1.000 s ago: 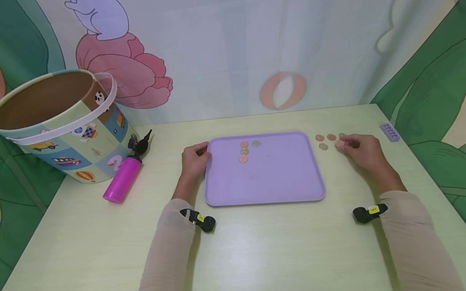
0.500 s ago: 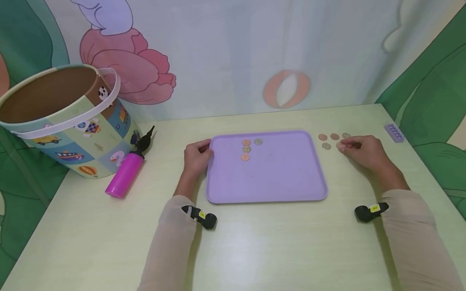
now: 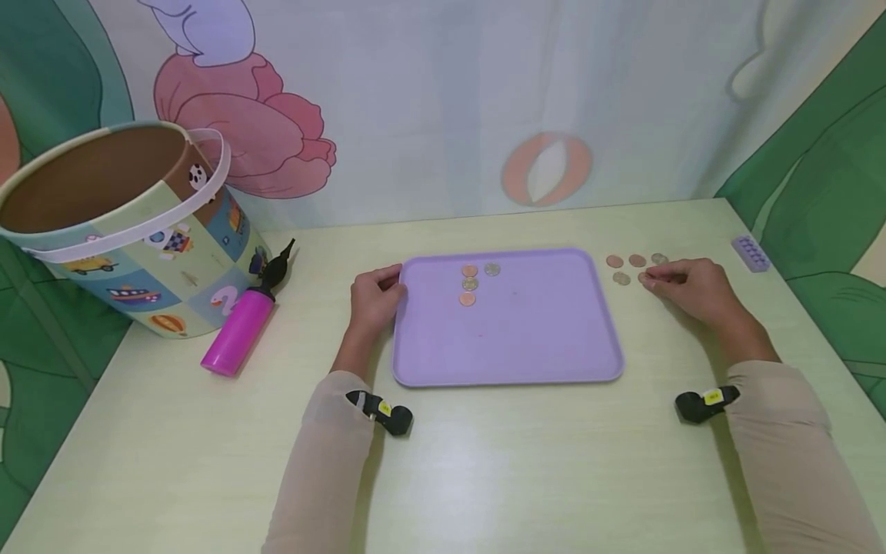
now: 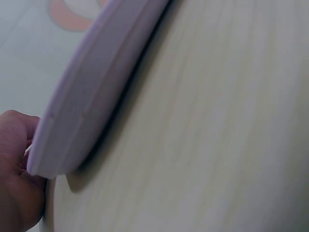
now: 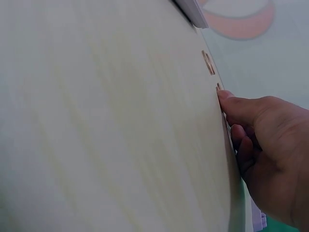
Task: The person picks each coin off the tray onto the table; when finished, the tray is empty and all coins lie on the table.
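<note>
A purple tray (image 3: 547, 331) lies on the table, with several copper and silver coins (image 3: 468, 284) near its upper left. My left hand (image 3: 374, 298) holds its left edge; in the left wrist view part of that hand (image 4: 19, 183) shows beside the tray's corner. Right of the tray are several loose coins (image 3: 621, 278) in two short rows. At the right end of the lower row, my right hand (image 3: 695, 291) pinches a coin (image 3: 643, 276), mostly covered by thumb and forefinger. The right wrist view has the thumb tip of that hand (image 5: 275, 140) low at the table surface.
At the left stands a large patterned bucket (image 3: 138, 261) with a white handle. A magenta pump bottle (image 3: 238, 335) with a black nozzle lies against it. A small purple studded block (image 3: 751, 254) sits by the table's right edge. A printed curtain (image 3: 415, 115) hangs behind.
The head view has shifted slightly. My right fingertips have moved a little left against the coins, uncovering more of the silver coin behind them. My left hand stays at the tray's edge.
</note>
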A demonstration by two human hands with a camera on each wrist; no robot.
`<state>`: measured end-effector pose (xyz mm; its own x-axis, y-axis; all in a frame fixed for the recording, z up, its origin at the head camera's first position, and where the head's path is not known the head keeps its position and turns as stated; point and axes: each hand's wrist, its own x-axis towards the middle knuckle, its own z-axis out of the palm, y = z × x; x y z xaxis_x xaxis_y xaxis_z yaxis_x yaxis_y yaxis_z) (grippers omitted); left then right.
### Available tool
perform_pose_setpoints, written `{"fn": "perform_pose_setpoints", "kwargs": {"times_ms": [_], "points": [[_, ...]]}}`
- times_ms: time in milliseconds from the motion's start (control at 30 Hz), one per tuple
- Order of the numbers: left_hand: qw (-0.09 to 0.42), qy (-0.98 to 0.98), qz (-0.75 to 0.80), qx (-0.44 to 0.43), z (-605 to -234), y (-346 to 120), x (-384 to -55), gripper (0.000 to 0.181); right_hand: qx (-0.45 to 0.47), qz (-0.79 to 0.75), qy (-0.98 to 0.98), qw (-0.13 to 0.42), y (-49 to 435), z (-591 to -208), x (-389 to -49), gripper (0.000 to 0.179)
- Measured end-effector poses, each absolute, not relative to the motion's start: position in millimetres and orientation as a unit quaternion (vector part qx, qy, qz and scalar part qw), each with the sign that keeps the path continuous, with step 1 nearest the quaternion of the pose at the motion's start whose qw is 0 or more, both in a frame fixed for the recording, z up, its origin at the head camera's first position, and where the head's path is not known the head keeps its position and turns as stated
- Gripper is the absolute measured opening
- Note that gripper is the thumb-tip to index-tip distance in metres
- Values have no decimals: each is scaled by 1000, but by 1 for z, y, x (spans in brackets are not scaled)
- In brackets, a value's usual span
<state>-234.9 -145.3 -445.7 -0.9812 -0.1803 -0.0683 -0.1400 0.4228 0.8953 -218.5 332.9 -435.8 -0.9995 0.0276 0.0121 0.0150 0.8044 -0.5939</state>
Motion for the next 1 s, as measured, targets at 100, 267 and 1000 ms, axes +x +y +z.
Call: {"fn": "perform_pose_setpoints", "kwargs": {"times_ms": [100,267,1000], "points": [[18,-842,-531,97,-446,-145,-234,43,-12,309,-951,10,332,-436,-218,46],[19,-841,-532,93,-446,-145,-233,44,-11,304,-952,8,331,-438,-216,47],[23,-844,-528,88,-446,-147,-234,43,-46,347,-937,-7,323,-432,-209,58]]}}
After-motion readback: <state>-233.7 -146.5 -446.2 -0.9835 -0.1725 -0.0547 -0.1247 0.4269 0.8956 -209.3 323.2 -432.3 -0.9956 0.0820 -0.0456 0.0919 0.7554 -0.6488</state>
